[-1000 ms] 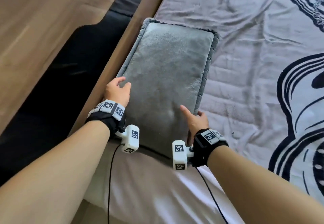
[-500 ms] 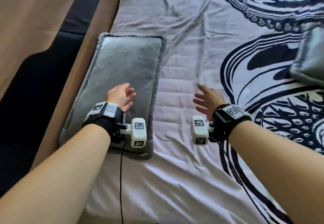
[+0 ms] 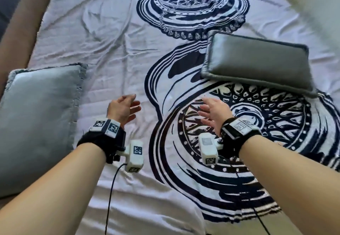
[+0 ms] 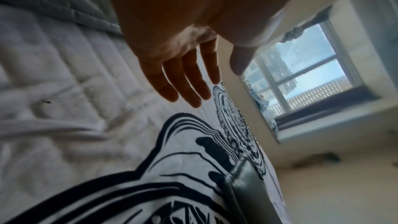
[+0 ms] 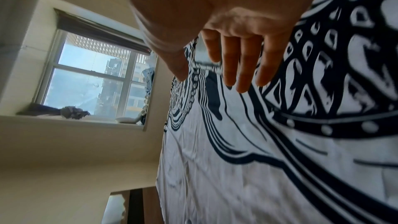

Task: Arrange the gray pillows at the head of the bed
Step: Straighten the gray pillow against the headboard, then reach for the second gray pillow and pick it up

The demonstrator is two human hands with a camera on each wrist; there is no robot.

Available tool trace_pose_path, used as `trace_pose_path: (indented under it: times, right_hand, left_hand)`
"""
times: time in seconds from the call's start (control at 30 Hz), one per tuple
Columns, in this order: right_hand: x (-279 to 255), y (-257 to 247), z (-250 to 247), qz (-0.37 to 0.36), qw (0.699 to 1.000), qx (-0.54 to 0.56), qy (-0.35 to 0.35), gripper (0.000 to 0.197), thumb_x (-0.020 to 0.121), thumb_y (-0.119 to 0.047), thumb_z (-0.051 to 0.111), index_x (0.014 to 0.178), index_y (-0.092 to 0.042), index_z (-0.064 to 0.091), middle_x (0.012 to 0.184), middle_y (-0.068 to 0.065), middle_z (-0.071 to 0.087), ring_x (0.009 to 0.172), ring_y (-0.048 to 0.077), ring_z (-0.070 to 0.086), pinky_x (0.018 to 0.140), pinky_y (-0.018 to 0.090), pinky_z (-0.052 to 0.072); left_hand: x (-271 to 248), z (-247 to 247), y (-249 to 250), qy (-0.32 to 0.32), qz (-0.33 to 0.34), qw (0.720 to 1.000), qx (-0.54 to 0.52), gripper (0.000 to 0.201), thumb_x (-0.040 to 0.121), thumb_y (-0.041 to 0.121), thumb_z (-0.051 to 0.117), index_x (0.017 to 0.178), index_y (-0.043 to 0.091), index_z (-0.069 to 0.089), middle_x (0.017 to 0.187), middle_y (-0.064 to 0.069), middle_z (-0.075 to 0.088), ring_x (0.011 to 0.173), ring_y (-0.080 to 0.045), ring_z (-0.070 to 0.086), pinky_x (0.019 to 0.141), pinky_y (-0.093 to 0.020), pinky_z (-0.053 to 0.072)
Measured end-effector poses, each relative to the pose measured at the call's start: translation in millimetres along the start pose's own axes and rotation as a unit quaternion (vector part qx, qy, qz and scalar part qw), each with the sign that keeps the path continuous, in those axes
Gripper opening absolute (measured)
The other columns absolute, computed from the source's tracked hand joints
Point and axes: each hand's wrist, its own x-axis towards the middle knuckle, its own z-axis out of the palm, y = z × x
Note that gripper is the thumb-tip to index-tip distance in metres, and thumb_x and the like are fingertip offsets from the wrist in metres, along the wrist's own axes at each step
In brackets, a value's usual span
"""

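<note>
1. Head view shows one gray pillow, the near pillow [image 3: 38, 122], lying flat at the left edge of the bed, against the brown bed frame [image 3: 25, 27]. It looks settled, so I judge its placing done.
2. A second gray pillow, the far pillow [image 3: 257, 64], lies askew on the patterned blanket [image 3: 114, 38], well apart from the first and farther up the bed. It sits at an angle to the bed's edges, which is likely why it needs moving.
3. Left hand [image 3: 122, 109] hovers above the blanket just right of the near pillow, fingers [image 4: 193, 83] straight and spread, holding nothing. Its wrist view shows the open palm over quilted white cloth, with the near pillow's seam behind it.
4. Right hand [image 3: 214, 110] hovers over the dark wheel print, fingers [image 5: 241, 67] extended and apart, gripping nothing. It points toward the far pillow but is clear of it.
5. Both palms face inward, thumbs up, as though set to take a wide soft thing by two edges. That posture suits the far pillow, which would sag if lifted by one corner.
6. Next, as I judge it, comes a reach to the far pillow's near edge, then carrying it beside the first so the two line up.
7. Risk: dragging the pillow could bunch the loose, creased blanket.
8. Which end is the bed's head cannot be told for certain; no headboard shows.
</note>
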Motion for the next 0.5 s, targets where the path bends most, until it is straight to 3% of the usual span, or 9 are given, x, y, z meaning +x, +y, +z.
trace_pose_path:
  times: [0.13, 0.23, 0.33, 0.5]
  right_hand:
    - [-25.7, -26.0, -87.1, 0.003, 0.999, 0.035, 0.026, 0.036, 0.099, -0.035, 0.061, 0.129, -0.015, 0.059, 0.124, 0.011, 0.067, 0.097, 0.024, 0.068, 0.075, 0.036, 0.056]
    - [-50.7, -53.9, -149.0, -0.013, 0.996, 0.062, 0.055, 0.024, 0.103, -0.032, 0.055, 0.122, -0.021, 0.06, 0.118, 0.006, 0.066, 0.088, 0.019, 0.067, 0.069, 0.033, 0.054]
    - [-83.0, -67.9, -196.4, 0.002, 0.99, 0.095, 0.109, 0.013, 0.1, -0.039, 0.056, 0.102, -0.028, 0.061, 0.117, 0.006, 0.066, 0.085, 0.018, 0.067, 0.068, 0.031, 0.053]
    - [-143.8, -89.9, -246.5, -0.024, 0.983, 0.126, 0.133, 0.026, 0.102, -0.042, 0.051, 0.121, -0.026, 0.057, 0.116, 0.004, 0.062, 0.082, 0.015, 0.063, 0.067, 0.03, 0.05]
  left_hand:
    - [-47.0, 61.3, 30.8, -0.028, 0.015, 0.999, 0.01, 0.01, 0.096, 0.029, 0.06, 0.09, 0.022, 0.062, 0.096, -0.005, 0.07, 0.083, -0.02, 0.066, 0.073, -0.031, 0.047]
    - [-84.4, 100.9, 56.1, -0.023, 0.036, 0.998, -0.036, 0.011, 0.095, 0.031, 0.061, 0.091, 0.02, 0.063, 0.098, -0.005, 0.071, 0.088, -0.023, 0.069, 0.078, -0.035, 0.051]
    - [-122.6, 130.7, 67.3, -0.018, 0.026, 0.994, -0.102, 0.014, 0.094, 0.033, 0.06, 0.091, 0.019, 0.064, 0.092, -0.002, 0.072, 0.081, -0.02, 0.07, 0.072, -0.031, 0.053]
    - [-171.7, 166.0, 83.1, -0.083, -0.011, 0.983, -0.164, 0.019, 0.094, 0.037, 0.056, 0.087, 0.02, 0.063, 0.086, 0.002, 0.071, 0.075, -0.015, 0.069, 0.067, -0.027, 0.051]
